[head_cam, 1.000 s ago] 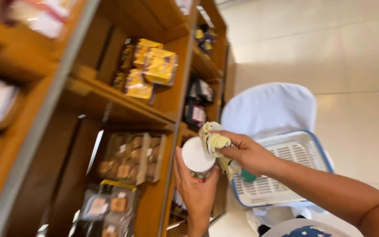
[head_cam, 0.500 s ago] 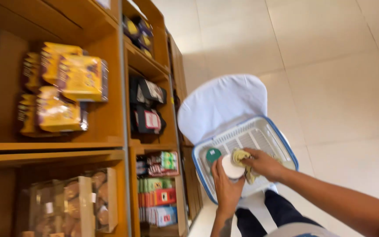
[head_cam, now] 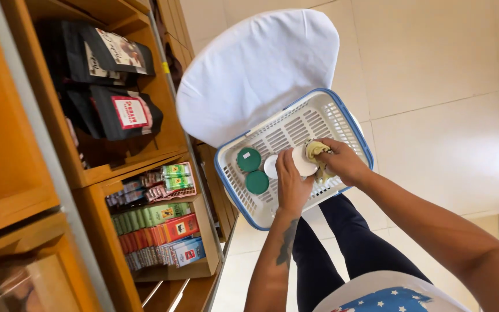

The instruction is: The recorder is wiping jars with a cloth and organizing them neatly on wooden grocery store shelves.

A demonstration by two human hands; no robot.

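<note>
Jar-wiping looks to be the step in hand. Going left to right: two green-lidded jars (head_cam: 253, 169) sit in the white basket (head_cam: 295, 124); the left hand (head_cam: 291, 184) grips a white-lidded jar (head_cam: 305, 160) over the basket; the right hand (head_cam: 342, 162) is clenched on a yellow cloth (head_cam: 317, 150) touching it. Next, I judge, comes setting it down steadily beside the others.

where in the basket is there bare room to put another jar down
The basket is bare in its far half, from the jars up to the rim by the white chair cover. The near end is crowded: two green lids, a white lid, plus the left hand and right hand.
</note>
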